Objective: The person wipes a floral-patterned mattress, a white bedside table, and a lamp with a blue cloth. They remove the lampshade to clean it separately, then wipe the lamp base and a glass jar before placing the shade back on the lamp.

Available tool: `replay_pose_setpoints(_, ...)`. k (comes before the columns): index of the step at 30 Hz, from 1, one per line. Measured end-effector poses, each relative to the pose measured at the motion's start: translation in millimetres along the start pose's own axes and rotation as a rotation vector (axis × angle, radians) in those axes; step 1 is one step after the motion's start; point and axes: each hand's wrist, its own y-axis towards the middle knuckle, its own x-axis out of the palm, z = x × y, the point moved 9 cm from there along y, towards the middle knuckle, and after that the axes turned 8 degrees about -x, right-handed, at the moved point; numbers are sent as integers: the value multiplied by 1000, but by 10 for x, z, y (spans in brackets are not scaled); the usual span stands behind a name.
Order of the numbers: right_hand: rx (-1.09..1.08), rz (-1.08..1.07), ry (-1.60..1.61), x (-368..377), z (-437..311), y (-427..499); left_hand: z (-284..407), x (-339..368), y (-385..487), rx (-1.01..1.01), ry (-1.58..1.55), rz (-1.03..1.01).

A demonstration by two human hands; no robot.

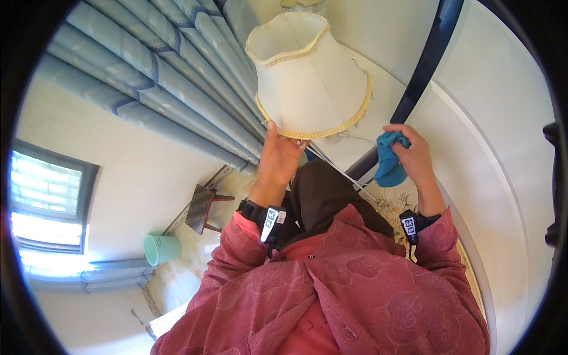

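Observation:
A cream fabric lampshade (310,88) with yellow braided trim leans at the top middle, its scalloped narrow opening facing up and left. At its lower rim is my left hand (279,155), thumb on the outside and fingers beneath the edge, gripping it. What the fingers touch under the shade is hidden. To the right, my right hand (412,148) pinches a crumpled blue cloth (390,166), which hangs apart from the shade. White cords (341,171) run down below the shade, past my dark-trousered knee.
Behind the shade is a white tabletop (386,84) beside a dark blue post (421,66) and white panel (479,146). Blue curtains (177,75) hang at left. A dark stool (200,208) and mint-green bucket (162,249) stand on the floor near the wall.

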Motion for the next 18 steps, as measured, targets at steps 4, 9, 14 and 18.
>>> replay_pose_setpoints(4, -123, 168, 243, -90, -402, 104, -471, 167, 29, -127, 23, 16)
replay_pose_setpoints(9, -582, 34, -65, 303, -688, 206, -377, 135, 120, -104, 121, -54)
replay_pose_setpoints(14, 102, -11, -45, 113, 202, 107, 33, -155, 94, -7, 125, 99)
replay_pose_setpoints(18, -4, 120, 203, -96, -183, 130, -232, 77, 75, -87, 53, 11)
